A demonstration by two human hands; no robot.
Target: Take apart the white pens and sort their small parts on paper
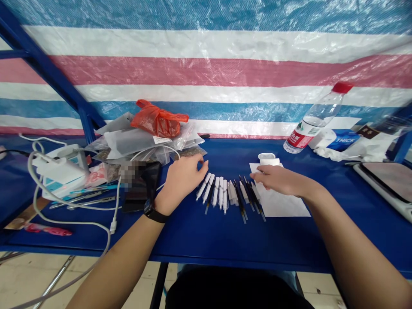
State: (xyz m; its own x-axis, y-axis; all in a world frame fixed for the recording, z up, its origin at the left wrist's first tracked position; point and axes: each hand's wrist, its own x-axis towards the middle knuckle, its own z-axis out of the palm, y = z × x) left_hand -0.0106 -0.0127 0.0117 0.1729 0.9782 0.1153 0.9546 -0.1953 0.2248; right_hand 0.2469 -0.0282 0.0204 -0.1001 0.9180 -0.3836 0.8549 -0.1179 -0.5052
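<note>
Across the blue desk (193, 240), seen from the head view, the left hand (180, 180) and the right hand (283, 180) lay on either side of a fanned row of slim white-and-black sticks (225, 193), roughly a dozen, too tightly packed to count exactly. Their fanned spacing kept each stick separate, with the far ends drawing together. The left fingers (196, 161) were held together and gently curved, pinching nothing, their tips just beside the row's left end. The right fingers (260, 174) lay pressed together on one white paper sheet (283, 206), apparently steadying it, with their tips just above the row. One small white cup (266, 156) stood at the sheet's far edge. Farther back stood one red-capped water bottle (317, 120), while one orange plastic bag (159, 120) sat atop a pile of clear pouches (144, 141), seemingly pushed aside to leave working room.
</note>
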